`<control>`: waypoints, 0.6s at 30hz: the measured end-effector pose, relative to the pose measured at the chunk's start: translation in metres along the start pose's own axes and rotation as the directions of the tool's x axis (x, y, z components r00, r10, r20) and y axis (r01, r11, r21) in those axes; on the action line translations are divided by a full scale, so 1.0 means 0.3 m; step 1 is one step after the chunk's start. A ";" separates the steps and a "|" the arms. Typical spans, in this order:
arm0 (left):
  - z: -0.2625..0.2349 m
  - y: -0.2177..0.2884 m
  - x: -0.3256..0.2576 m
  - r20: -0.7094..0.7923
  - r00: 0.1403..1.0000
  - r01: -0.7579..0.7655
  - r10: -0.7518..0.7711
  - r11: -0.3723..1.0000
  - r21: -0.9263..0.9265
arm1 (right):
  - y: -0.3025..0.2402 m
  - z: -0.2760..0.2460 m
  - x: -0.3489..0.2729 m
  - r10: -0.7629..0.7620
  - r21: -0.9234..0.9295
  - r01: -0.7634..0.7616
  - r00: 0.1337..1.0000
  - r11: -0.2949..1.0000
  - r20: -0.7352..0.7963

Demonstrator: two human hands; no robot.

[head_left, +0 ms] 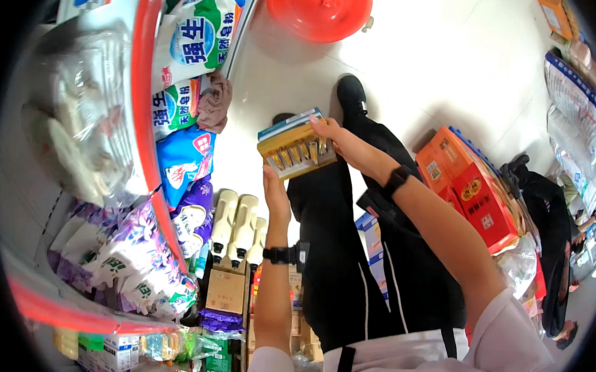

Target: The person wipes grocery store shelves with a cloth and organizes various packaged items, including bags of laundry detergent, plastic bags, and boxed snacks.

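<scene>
I hold a gold-yellow box (pixel 273 145) in front of my legs, tilted, with a row of several gold-and-dark small items showing on its front. A blue-and-white flat box (pixel 294 122) lies against its far edge. My right hand (pixel 329 132) grips the far right corner, thumb on top and the other fingers mostly hidden. My left hand (pixel 273 185) supports the near left corner from below; its fingertips are hidden behind the box. A dark band sits on each wrist.
To the left, a red-edged shelf (pixel 149 77) holds several detergent bags (pixel 198 36). Cream bottles (pixel 244 223) and cartons (pixel 226 291) stand near its foot. A red round tub (pixel 319 8) is on the floor ahead. Red and orange boxes (pixel 473 195) stand at my right.
</scene>
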State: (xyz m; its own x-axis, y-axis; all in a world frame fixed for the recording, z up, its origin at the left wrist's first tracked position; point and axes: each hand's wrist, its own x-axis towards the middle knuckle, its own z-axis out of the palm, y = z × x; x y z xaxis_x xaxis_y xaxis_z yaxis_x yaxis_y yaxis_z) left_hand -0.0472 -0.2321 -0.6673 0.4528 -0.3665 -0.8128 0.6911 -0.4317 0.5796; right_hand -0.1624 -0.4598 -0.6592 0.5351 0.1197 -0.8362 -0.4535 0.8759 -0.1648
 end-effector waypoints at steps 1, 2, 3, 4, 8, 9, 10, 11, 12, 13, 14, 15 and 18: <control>-0.023 -0.048 0.083 0.017 1.000 0.008 -0.008 1.000 0.012 | 0.028 -0.024 0.085 0.000 -0.019 -0.002 0.997 1.000 -0.082; -0.047 -0.093 0.164 0.027 1.000 0.011 -0.012 1.000 0.024 | 0.048 -0.059 0.169 -0.006 0.013 0.007 0.999 1.000 -0.052; -0.065 -0.137 0.248 -0.005 0.999 0.046 -0.046 0.998 0.040 | 0.063 -0.097 0.257 -0.012 0.046 0.013 1.000 0.999 -0.021; -0.062 -0.161 0.333 -0.007 0.999 0.048 -0.047 0.996 0.076 | 0.085 -0.130 0.348 -0.013 0.088 0.013 1.000 0.996 0.008; -0.026 -0.253 0.623 0.061 0.996 0.065 -0.070 0.995 0.082 | 0.078 -0.223 0.612 -0.079 -0.104 0.063 0.984 0.993 -0.159; -0.032 -0.276 0.697 0.097 0.993 0.065 -0.070 0.997 0.052 | 0.078 -0.250 0.687 -0.132 -0.110 0.112 0.973 0.988 -0.192; -0.042 -0.313 0.769 0.082 0.992 0.087 -0.091 0.995 0.053 | 0.102 -0.281 0.771 -0.179 -0.109 0.158 0.957 0.981 -0.229; -0.035 -0.332 0.845 0.073 0.992 0.099 -0.103 0.994 0.053 | 0.107 -0.319 0.851 -0.237 -0.116 0.213 0.934 0.970 -0.266; -0.029 -0.350 0.918 0.065 0.991 0.111 -0.114 0.993 0.052 | 0.106 -0.363 0.935 -0.249 -0.167 0.207 0.924 0.964 -0.289; -0.007 -0.356 0.986 0.082 0.992 0.094 -0.100 0.993 0.069 | 0.109 -0.422 1.016 -0.261 -0.211 0.200 0.910 0.957 -0.323; -0.004 -0.360 1.041 0.078 0.994 0.074 -0.080 0.994 0.077 | 0.106 -0.439 1.078 -0.268 -0.262 0.183 0.902 0.947 -0.338; -0.001 -0.360 1.092 0.076 0.995 0.052 -0.058 0.995 0.086 | 0.108 -0.453 1.131 -0.299 -0.321 0.181 0.879 0.930 -0.371; 0.019 -0.358 1.213 0.072 0.996 0.040 -0.050 0.990 0.133 | 0.114 -0.493 1.247 -0.383 -0.471 0.156 0.813 0.868 -0.438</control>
State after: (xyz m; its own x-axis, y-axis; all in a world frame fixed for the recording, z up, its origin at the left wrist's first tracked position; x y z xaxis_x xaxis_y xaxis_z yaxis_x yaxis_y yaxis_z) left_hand 0.0402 -0.3238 -1.0250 0.3760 -0.4030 -0.8344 0.6280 -0.5514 0.5492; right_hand -0.0831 -0.4541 -1.0550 0.2967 -0.4432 -0.8459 -0.6459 0.5594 -0.5196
